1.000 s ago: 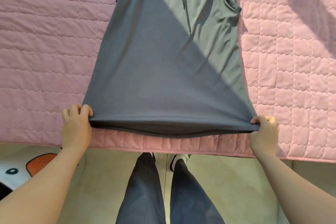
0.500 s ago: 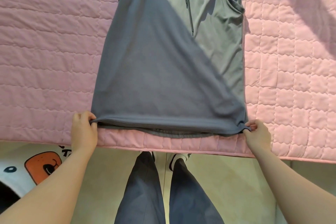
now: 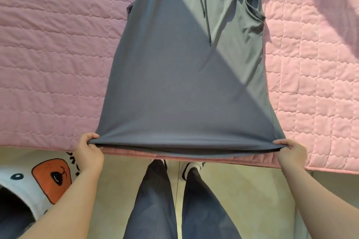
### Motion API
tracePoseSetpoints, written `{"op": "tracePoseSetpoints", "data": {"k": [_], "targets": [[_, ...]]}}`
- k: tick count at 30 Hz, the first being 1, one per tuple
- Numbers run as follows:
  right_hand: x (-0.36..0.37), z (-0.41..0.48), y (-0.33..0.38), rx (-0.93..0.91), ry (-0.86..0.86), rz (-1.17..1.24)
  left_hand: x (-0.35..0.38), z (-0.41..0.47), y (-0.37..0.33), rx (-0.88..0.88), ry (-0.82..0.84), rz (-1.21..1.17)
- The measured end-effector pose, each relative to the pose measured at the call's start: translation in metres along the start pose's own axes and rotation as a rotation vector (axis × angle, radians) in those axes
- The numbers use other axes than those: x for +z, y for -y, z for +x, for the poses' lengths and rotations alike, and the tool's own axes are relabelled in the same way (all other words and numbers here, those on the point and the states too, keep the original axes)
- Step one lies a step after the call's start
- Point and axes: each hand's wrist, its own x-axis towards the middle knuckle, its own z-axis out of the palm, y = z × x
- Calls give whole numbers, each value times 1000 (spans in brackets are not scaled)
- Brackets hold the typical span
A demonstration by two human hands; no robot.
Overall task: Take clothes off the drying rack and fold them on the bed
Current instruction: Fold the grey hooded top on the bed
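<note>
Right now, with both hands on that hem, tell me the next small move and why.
Probably lift the hem and carry it toward the drawstring, folding the gray top in half. The left hand and right hand each grip a hem corner, and the top lies spread flat on the pink quilt.

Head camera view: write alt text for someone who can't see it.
A person's left hand and right hand grip the bottom corners of a grey top, holding its hem taut at the near edge of a pink quilted bed. The top lies spread away from the viewer, drawstring on its chest, partly sunlit. A cartoon floor mat sits lower left.
</note>
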Motion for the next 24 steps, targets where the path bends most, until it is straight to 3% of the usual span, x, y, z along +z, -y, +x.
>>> {"op": "tracePoseSetpoints", "data": {"k": [4,8,15,17,21,24], "targets": [[2,-6,4,-72,114,-200,5,1,19,105,201,40],[8,1,12,-118,212,-316,-4,6,17,217,245,198],[17,13,36,50,308,-741,-13,19,-2,253,358,425],[17,13,59,-22,225,-681,-11,25,-25,310,286,509],[33,13,118,-361,40,-323,9,37,-91,499,149,422],[55,20,167,-608,77,-217,38,51,-142,724,193,371]]}}
